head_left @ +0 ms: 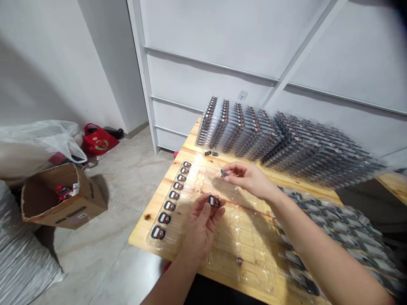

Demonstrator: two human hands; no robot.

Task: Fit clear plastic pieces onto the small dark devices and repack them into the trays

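My left hand [201, 218] is closed on a small dark rounded piece [214, 201] with an orange-and-white face, held between thumb and fingers. Just beyond it, my right hand [246, 178] pinches another small dark piece [224, 173] at its fingertips; a thin pale sliver sticks up there, too small to make out. Both hands are above a clear plastic tray [233, 228] with moulded pockets. Along the tray's left edge runs a column of several matching pieces [174, 195], faces up. Two loose dark pieces [215, 154] lie beyond the tray's far edge.
Filled clear trays [238, 129] stand in stacks along the wooden table's [140, 237] back. At right lie many dark and pale pieces [330, 228]. An open cardboard box [85, 207], a red bag [100, 142] and plastic sacks [25, 250] sit on the floor at left.
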